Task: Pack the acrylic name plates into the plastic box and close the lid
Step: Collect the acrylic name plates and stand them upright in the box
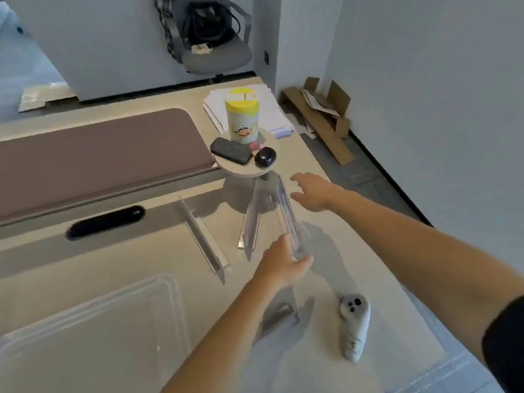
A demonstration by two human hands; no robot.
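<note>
Three clear acrylic name plates stand on the beige table. My left hand point(283, 262) grips the near end of the rightmost plate point(287, 214). My right hand point(313, 191) hovers with fingers spread just right of that plate's far end, touching nothing. A second plate point(251, 222) stands just left of it, and a third plate point(202, 236) farther left. The clear plastic box point(93, 330) sits open at the lower left. A clear lid point(442, 373) seems to lie at the table's right edge, partly under my right arm.
A grey handheld controller point(354, 327) lies at the lower right. A small round stand point(243, 168) holds a yellow-lidded canister point(242, 117), a black phone and a black mouse. A brown mat point(99, 160) and a black oblong object point(106, 221) lie at left. Papers sit behind the canister.
</note>
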